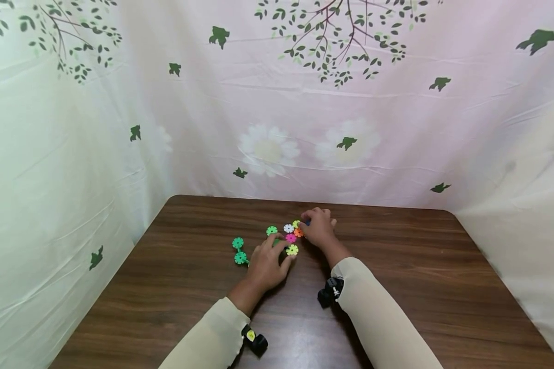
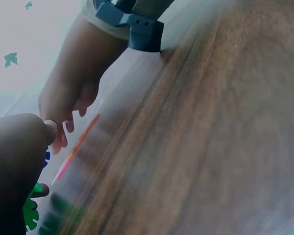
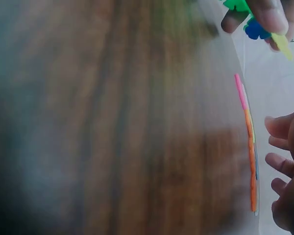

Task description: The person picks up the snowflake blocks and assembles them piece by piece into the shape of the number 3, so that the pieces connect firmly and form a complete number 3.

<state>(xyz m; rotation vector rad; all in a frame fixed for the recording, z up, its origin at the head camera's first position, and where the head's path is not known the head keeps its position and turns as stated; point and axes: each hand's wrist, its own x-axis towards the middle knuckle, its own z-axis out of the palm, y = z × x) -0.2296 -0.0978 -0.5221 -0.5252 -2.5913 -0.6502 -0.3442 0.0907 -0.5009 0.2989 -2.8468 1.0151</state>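
Observation:
My left hand (image 1: 266,262) pinches several joined snowflake building discs. Its fingers partly hide them, but a green disc (image 3: 236,5), a blue disc (image 3: 256,29) and a yellow disc (image 1: 292,249) show. Green discs (image 1: 240,258) stick out to the left of this hand in a chain. My right hand (image 1: 320,226) hovers low over loose discs, its fingers loosely bent and holding nothing in the right wrist view. Under and beside it lie an orange disc (image 1: 298,232), a pink disc (image 1: 291,238), a white disc (image 1: 288,228) and a yellow-green disc (image 1: 296,224). Fingers partly cover a blue one (image 1: 308,222).
Both hands work toward the far side of a brown wooden table (image 1: 397,266). A pale curtain (image 1: 277,102) printed with leaves and flowers hangs behind and beside it. Each wrist carries a small black camera (image 1: 330,292).

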